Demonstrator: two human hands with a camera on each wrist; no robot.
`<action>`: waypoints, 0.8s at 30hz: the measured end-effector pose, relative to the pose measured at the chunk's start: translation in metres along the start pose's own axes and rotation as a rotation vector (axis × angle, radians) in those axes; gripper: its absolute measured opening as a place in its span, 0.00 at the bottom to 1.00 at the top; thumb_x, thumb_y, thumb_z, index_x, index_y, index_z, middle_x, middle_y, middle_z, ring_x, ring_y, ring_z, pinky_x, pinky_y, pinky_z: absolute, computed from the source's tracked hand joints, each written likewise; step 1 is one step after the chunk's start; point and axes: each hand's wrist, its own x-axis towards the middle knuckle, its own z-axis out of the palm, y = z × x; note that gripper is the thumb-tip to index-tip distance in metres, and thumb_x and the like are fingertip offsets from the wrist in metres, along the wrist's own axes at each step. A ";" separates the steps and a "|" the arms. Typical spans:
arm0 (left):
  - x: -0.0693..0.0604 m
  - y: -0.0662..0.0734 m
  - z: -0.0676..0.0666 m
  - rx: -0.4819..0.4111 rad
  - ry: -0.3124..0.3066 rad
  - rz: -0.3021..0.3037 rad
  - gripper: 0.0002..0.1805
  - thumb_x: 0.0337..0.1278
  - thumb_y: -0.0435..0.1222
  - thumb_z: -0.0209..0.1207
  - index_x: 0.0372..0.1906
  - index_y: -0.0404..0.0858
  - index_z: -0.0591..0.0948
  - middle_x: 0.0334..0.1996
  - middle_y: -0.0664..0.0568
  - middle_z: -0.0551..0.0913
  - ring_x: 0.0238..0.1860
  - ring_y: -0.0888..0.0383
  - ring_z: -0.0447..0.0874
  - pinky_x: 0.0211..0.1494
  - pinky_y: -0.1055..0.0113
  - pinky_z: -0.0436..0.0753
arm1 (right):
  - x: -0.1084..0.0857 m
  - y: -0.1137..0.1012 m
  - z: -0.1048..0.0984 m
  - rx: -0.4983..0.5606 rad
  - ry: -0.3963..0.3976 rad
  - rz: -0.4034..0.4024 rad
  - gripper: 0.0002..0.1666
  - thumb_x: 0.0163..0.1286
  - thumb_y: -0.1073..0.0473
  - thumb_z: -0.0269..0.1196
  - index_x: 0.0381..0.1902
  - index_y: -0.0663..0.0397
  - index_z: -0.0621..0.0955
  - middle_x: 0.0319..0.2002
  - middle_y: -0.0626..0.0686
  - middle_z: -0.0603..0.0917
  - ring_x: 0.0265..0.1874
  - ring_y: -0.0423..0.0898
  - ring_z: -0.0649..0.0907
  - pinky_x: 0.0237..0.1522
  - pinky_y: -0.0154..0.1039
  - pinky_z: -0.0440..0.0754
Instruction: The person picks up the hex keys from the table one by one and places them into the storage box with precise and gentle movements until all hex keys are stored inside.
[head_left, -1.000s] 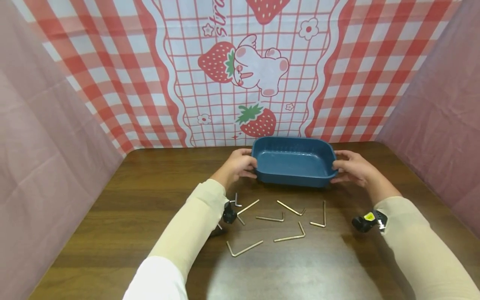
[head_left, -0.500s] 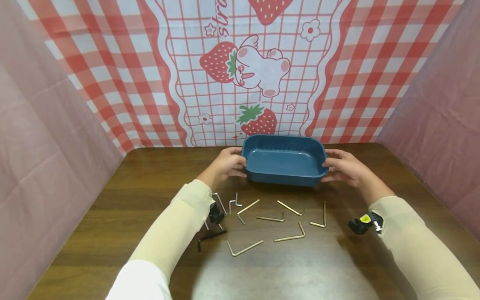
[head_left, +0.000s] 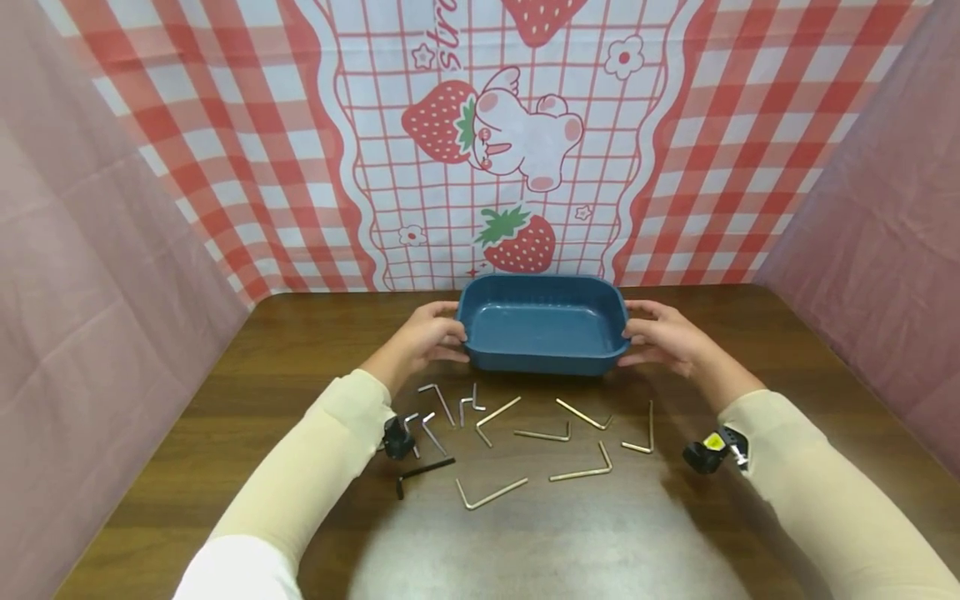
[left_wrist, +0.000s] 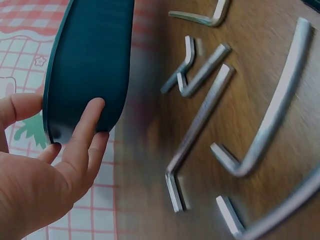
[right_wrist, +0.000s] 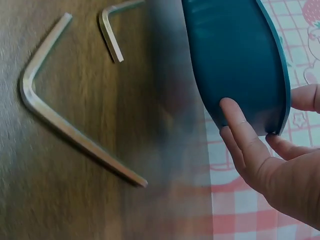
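A blue plastic basin (head_left: 540, 365) with rounded corners is held near the back of the table, its inside bare. My left hand (head_left: 426, 337) grips its left end, thumb at the rim and fingers against the outer wall. At the opposite end my right hand (head_left: 667, 335) holds it the same way. Both wrist views show fingertips pressed on the basin's outside (left_wrist: 92, 55). Whether its underside touches the table cannot be told. In front lie several L-shaped hex keys: brass-coloured ones (head_left: 581, 476) at middle and right, silver ones (head_left: 444, 407) at left, and one black hex key (head_left: 426, 470).
The wooden table (head_left: 585, 550) ends at a red-and-white checked curtain (head_left: 285, 192) with strawberry prints, close behind the basin. Pink cloth (head_left: 112, 275) hangs along the left side, and more pink cloth (head_left: 877, 233) on the right. Each wrist carries a small black camera (head_left: 703, 456).
Both hands have moved left together with the basin. The left forearm's shift has uncovered the silver and black hex keys. The hex keys lie where they were.
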 end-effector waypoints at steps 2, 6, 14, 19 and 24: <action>-0.002 0.000 -0.004 -0.002 0.000 -0.004 0.38 0.50 0.18 0.49 0.71 0.32 0.62 0.36 0.38 0.77 0.26 0.53 0.80 0.48 0.42 0.81 | 0.001 0.001 0.004 0.005 0.000 -0.010 0.40 0.68 0.70 0.51 0.74 0.67 0.49 0.45 0.62 0.76 0.39 0.50 0.84 0.41 0.54 0.84; -0.005 0.000 -0.012 -0.007 0.002 -0.003 0.39 0.49 0.17 0.49 0.71 0.33 0.62 0.52 0.31 0.74 0.31 0.51 0.81 0.49 0.42 0.80 | 0.004 0.004 0.013 0.010 0.007 -0.036 0.39 0.67 0.71 0.50 0.74 0.68 0.50 0.44 0.61 0.75 0.37 0.48 0.84 0.39 0.52 0.85; -0.013 0.000 -0.027 -0.018 0.017 0.014 0.40 0.48 0.16 0.49 0.72 0.34 0.61 0.61 0.29 0.69 0.47 0.41 0.80 0.51 0.41 0.79 | 0.012 0.006 0.029 0.019 0.002 -0.062 0.40 0.67 0.71 0.50 0.74 0.69 0.50 0.54 0.70 0.69 0.40 0.47 0.83 0.42 0.51 0.85; -0.013 -0.002 -0.033 -0.020 0.017 0.015 0.40 0.50 0.17 0.49 0.72 0.33 0.60 0.61 0.29 0.69 0.48 0.41 0.79 0.51 0.42 0.79 | 0.019 0.008 0.033 0.024 0.006 -0.065 0.38 0.67 0.71 0.49 0.73 0.72 0.52 0.58 0.72 0.66 0.41 0.48 0.82 0.42 0.50 0.84; -0.013 -0.005 -0.036 -0.016 0.016 0.007 0.40 0.50 0.17 0.49 0.73 0.33 0.58 0.64 0.30 0.67 0.44 0.45 0.81 0.51 0.43 0.79 | 0.026 0.010 0.035 0.009 0.013 -0.044 0.36 0.68 0.72 0.48 0.72 0.73 0.52 0.59 0.73 0.65 0.40 0.49 0.82 0.43 0.51 0.84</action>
